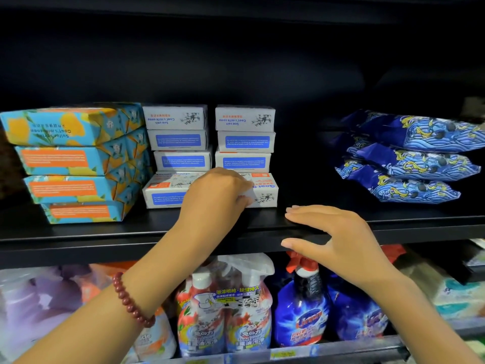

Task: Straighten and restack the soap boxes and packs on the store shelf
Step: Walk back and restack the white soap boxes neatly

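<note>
Here's the left hand [217,195], in on the white soap boxes [245,140], two short stacks in the middle of the shelf [393,222]. Its fingers [242,199] curl round the near left end of the bottom box [265,190], the lowest one of the right-hand stack. The right hand [338,237] hovers at four o'clock from it over the shelf lip, flat and spread, thumb apart, gripping nothing.

These look like light, stiff cartons with crisp corners, so they'll likely slide as a block. The catch, I'd say, is that three boxes ride on this one. Tug it by one end and the column may skew, so a flat palm on each short end seems the safer hold.

At nine o'clock, touching the left white stack, sit the blue-and-orange boxes [70,158], four high and stepped. They're paper-wrapped, so probably easy to crease. At three o'clock, well apart, lie the dark blue packs [409,158]. They're soft, glossy and pillowy, and I'd expect them to slip.

The shelf is smooth black board in a dim bay. Spray bottles [301,311] crowd the tier below at six o'clock.
</note>
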The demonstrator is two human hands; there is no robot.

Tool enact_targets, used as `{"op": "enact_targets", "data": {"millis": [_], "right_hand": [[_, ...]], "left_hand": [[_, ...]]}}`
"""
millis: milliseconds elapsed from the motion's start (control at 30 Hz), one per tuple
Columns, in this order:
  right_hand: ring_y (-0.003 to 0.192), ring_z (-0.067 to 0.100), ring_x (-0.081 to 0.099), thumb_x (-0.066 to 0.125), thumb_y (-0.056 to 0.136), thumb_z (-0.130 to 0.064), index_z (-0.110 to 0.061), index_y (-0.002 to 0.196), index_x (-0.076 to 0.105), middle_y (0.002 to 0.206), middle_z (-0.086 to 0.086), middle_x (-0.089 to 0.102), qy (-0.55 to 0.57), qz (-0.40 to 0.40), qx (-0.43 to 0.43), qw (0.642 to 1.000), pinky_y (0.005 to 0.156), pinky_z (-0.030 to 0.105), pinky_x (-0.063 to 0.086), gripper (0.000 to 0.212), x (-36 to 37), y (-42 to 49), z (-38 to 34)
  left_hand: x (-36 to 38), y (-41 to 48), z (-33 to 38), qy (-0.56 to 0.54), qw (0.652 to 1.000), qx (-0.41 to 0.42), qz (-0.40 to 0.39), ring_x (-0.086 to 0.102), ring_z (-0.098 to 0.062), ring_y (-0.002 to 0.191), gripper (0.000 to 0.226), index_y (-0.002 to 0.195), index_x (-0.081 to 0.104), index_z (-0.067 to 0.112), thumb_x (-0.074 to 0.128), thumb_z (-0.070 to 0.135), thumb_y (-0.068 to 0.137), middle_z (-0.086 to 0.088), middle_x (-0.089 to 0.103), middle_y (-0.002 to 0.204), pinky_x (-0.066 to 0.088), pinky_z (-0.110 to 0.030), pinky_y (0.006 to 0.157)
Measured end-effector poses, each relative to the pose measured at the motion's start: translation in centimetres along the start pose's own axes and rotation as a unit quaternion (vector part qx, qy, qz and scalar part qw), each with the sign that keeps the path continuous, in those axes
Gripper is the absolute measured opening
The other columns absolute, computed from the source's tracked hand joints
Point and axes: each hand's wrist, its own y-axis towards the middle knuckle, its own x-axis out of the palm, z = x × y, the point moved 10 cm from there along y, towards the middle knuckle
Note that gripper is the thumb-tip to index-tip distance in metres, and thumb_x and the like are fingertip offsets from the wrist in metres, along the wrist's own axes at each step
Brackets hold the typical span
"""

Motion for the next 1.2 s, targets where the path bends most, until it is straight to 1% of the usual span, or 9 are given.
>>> {"op": "enact_targets", "data": {"millis": [200,300,467,533,633,733,933,1100,1200], "right_hand": [[0.109,-0.007,0.053,0.061,0.063,-0.060,-0.028,0.109,0.069,0.112,-0.025,0.059,0.016,-0.023,0.013,1.000,0.098,0.016,0.040,0.057,0.1,0.2,0.2],[0.101,-0.012,0.055,0.063,0.065,-0.055,-0.024,0.103,0.071,0.102,-0.025,0.063,0.071,0.021,0.006,0.997,0.087,0.002,0.036,0.050,-1.2,1.1,-0.7],[0.101,-0.007,0.053,0.072,0.078,-0.032,-0.016,0.112,0.067,0.105,-0.014,0.063,0.082,0.042,-0.080,0.992,0.085,0.000,0.035,0.037,-0.3,4.9,-6.1],[0.107,-0.005,0.050,0.069,0.080,-0.038,-0.019,0.118,0.063,0.114,-0.012,0.062,0.055,-0.001,-0.107,0.993,0.090,0.005,0.036,0.043,1.8,7.2,-8.7],[0.124,0.013,0.045,0.061,0.085,-0.045,-0.020,0.132,0.050,0.135,-0.002,0.052,-0.064,-0.111,-0.138,0.982,0.102,0.029,0.037,0.055,6.4,10.2,-11.3],[0.121,0.020,0.042,0.052,0.091,-0.046,-0.017,0.134,0.044,0.135,0.003,0.047,-0.217,-0.199,-0.169,0.941,0.094,0.035,0.041,0.053,10.8,11.0,-11.8],[0.108,0.018,0.049,0.062,0.081,-0.051,-0.018,0.119,0.057,0.121,-0.001,0.057,-0.157,-0.168,-0.156,0.961,0.090,0.038,0.044,0.050,10.0,11.7,-12.0],[0.101,0.020,0.051,0.060,0.075,-0.063,-0.017,0.116,0.054,0.115,0.003,0.055,-0.206,-0.214,-0.086,0.951,0.086,0.039,0.047,0.062,12.2,12.4,-11.5],[0.101,0.019,0.050,0.066,0.073,-0.058,-0.015,0.115,0.055,0.111,0.001,0.055,-0.145,-0.143,-0.102,0.974,0.085,0.037,0.046,0.061,10.5,12.0,-12.5]], "left_hand": [[0.8,-0.4,-0.9,0.026,0.999,-0.015,-0.038,0.049,-0.019,0.121,0.039,0.125,0.061,0.018,0.065,0.022,0.087,0.001,0.061,0.127,0.042,-0.032,0.097],[-2.1,-2.7,-1.3,0.031,0.999,0.004,0.025,0.061,-0.025,0.106,0.033,0.110,0.070,0.011,0.074,0.026,0.080,-0.004,0.068,0.111,0.050,-0.035,0.085],[-5.4,-8.2,-4.8,0.020,0.994,-0.022,0.109,0.065,-0.018,0.083,0.040,0.087,0.075,0.009,0.064,0.046,0.079,0.000,0.070,0.088,0.049,-0.029,0.075],[-5.9,-9.4,-6.1,0.035,0.993,-0.044,0.106,0.066,-0.017,0.080,0.045,0.083,0.075,0.010,0.061,0.053,0.078,0.001,0.071,0.085,0.047,-0.025,0.074],[-6.7,-10.4,-7.3,0.039,0.990,-0.056,0.123,0.067,-0.017,0.079,0.049,0.082,0.076,0.009,0.061,0.055,0.076,0.001,0.071,0.085,0.047,-0.025,0.073],[-7.0,-10.9,-7.5,0.037,0.989,-0.042,0.134,0.067,-0.020,0.079,0.048,0.084,0.075,0.006,0.063,0.051,0.078,-0.002,0.072,0.087,0.048,-0.027,0.076],[-7.9,-11.9,-8.0,0.040,0.986,-0.017,0.161,0.067,-0.022,0.077,0.042,0.081,0.074,0.002,0.068,0.044,0.078,-0.004,0.072,0.083,0.049,-0.029,0.076],[-7.9,-11.8,-8.0,0.041,0.986,-0.017,0.163,0.067,-0.022,0.077,0.042,0.082,0.074,0.002,0.067,0.044,0.077,-0.004,0.072,0.083,0.049,-0.028,0.076],[-7.8,-11.8,-8.1,0.040,0.987,-0.022,0.152,0.067,-0.021,0.077,0.043,0.082,0.074,0.003,0.066,0.045,0.077,-0.004,0.072,0.083,0.048,-0.026,0.076]]}}
